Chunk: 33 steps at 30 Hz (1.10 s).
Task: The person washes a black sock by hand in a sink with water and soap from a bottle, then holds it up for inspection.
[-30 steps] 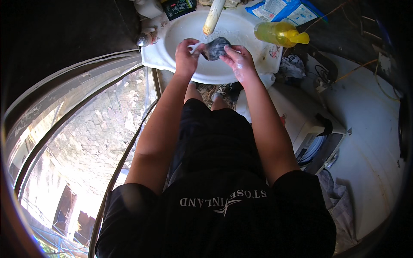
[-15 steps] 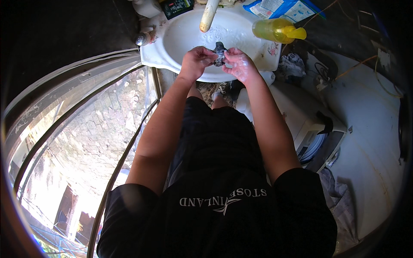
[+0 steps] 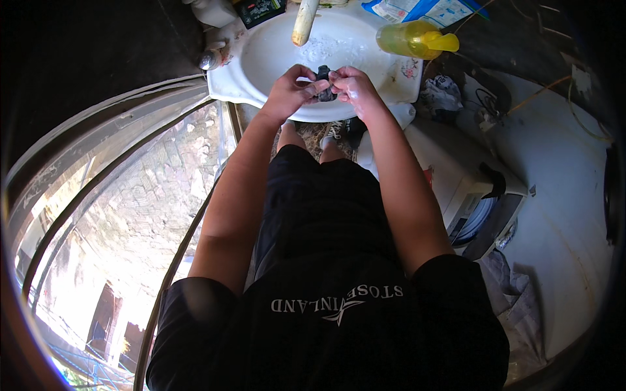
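While left hand [image 3: 291,92] and right hand [image 3: 357,90] pinch one dark item [image 3: 323,73] between fingers [image 3: 319,86], one sink [image 3: 259,64] below, one yellow bottle [image 3: 403,39]

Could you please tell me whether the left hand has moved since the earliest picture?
Yes: judged against the fixed white sink, the left hand has moved rightward and closer to the front rim.
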### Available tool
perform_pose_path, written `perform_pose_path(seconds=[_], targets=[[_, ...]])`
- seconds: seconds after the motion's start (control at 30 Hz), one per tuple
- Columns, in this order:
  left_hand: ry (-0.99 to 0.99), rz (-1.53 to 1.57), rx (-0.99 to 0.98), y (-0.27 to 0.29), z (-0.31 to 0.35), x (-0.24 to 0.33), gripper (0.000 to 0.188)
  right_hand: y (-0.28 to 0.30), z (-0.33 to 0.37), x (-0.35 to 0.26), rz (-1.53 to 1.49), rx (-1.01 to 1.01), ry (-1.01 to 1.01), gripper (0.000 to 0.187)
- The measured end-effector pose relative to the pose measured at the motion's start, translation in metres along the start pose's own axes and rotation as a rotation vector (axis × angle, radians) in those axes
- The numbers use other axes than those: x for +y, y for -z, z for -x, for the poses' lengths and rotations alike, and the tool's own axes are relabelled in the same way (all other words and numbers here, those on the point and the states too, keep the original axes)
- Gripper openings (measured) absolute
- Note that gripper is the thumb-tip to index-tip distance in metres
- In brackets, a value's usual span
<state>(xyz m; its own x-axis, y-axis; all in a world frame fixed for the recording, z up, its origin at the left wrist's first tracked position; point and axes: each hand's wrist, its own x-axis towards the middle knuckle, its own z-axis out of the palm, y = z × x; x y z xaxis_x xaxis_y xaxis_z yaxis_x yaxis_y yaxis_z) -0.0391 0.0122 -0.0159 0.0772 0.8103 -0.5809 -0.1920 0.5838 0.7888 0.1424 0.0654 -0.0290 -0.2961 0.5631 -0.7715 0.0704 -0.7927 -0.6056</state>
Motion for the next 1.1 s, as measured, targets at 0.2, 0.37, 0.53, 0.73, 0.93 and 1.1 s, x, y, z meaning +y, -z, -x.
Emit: perform_pose_path(seconds=[0.2, 0.37, 0.53, 0.73, 0.93, 1.1], targets=[[-0.197, -0.389, 0.052, 0.021, -0.019, -0.016, 0.013, 0.016, -0.001, -0.001, -0.238, -0.229, -0.008, 0.017], [-0.089, -0.180, 0.074, 0.014, -0.015, -0.003, 0.012, 0.007, 0.003, -0.005, -0.467, -0.132, -0.102, 0.024], [-0.087, -0.153, 0.140, 0.007, -0.014, -0.004, 0.015, 0.009, -0.011, 0.011, 0.620, 0.106, 0.345, 0.039], [-0.175, -0.312, 0.143, -0.002, -0.014, -0.024, 0.025, 0.004, -0.010, 0.008, 0.878, 0.262, 0.313, 0.039], [-0.146, -0.522, 0.146, 0.005, -0.011, -0.007, 0.023, -0.014, 0.006, -0.005, 0.865, 0.359, 0.258, 0.035], [-0.107, -0.473, 0.216, 0.007, -0.013, -0.001, 0.017, 0.002, -0.003, 0.001, 1.101, 0.269, 0.903, 0.022]])
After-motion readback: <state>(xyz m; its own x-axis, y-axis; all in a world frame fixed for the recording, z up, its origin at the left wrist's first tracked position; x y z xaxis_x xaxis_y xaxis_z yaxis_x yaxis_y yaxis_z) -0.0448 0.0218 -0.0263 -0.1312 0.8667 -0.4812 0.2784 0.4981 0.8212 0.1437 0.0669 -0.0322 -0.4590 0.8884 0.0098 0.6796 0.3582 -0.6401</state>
